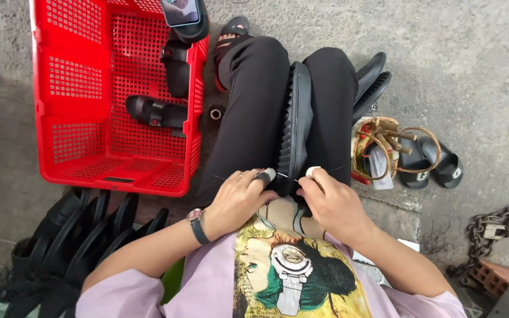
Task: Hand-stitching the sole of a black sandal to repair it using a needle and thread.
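Hands at work on a black sandal sole (297, 126), which stood on edge, clamped between the seated person's knees, its long axis running from the lap straight away toward the feet. The left hand (237, 197) curled against the near end of the sole, a taped fingertip pressed to its side, and a thin needle or thread stuck out to either side there. The right hand (332, 203) closed its fingers on the opposite side of that near end, its thumb likewise capped in pale tape; whether it pinched the thread could not be told. A dark watch (197, 224) sat on the left wrist.

To the person's left stood a red plastic crate (69, 103) with perforated walls, holding two or three black strapped sandals (157, 112), one lying on the bottom and others leaning at the right wall, where a phone (181, 10) rested on the rim. A small woven basket (378, 147) on the right held wooden-handled tools and a few small items. Two black slides (434, 168) lay just beside it, and more black soles (369, 82) leaned behind the right knee. Stacked black soles (78, 235) crowded the floor near the left elbow. A chain (490, 232) lay by a brick at far right, with bare concrete open beyond it.
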